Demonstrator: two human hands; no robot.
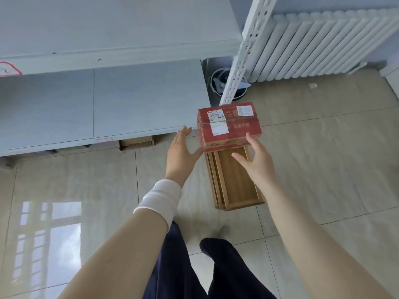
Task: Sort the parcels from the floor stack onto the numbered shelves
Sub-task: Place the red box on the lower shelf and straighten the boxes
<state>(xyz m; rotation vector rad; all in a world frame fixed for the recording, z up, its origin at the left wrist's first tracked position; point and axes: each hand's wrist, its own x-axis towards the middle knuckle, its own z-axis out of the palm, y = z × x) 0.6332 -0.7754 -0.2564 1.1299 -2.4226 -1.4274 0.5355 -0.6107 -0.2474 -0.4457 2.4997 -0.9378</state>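
1. Reaching down toward the floor (pixel 323 147), both bare hands flank a red parcel (pixel 228 126) without gripping it.
2. The red parcel lies flat on the far end of a long brown box (pixel 235 182), which rests on the floor tiles and runs lengthwise toward the person. White labels (pixel 216 116) are stuck on the parcel's top face.
3. The left hand (pixel 180 152) is spread wide, fingers straight and pointing away from the person, just beside the parcel's left side. Its thumb tip is at the parcel's near left corner; whether it touches cannot be told.
4. The right hand (pixel 257 162) hovers at the parcel's near right corner with fingers loosely bent and apart, holding nothing. One fingertip overlaps the parcel's near edge, contact unclear.
5. A white cuff (pixel 159 198) wraps the left forearm; the right forearm is bare.
6. The stack stands just off the right end of the lower shelf (pixel 64 108), a pale board with a small label (pixel 104 140) on its front edge. An upper shelf (pixel 108 29) lies above it, with a red-outlined label (pixel 8 69) at its left.
7. A perforated white upright post (pixel 248 46) rises just behind the parcel, with a dark bucket (pixel 216 80) at its foot and a white radiator (pixel 323 46) to its right.
8. Flat cardboard (pixel 136 142) shows under the lower shelf's front edge.
9. Dark trousers (pixel 226 270) fill the bottom of the view.
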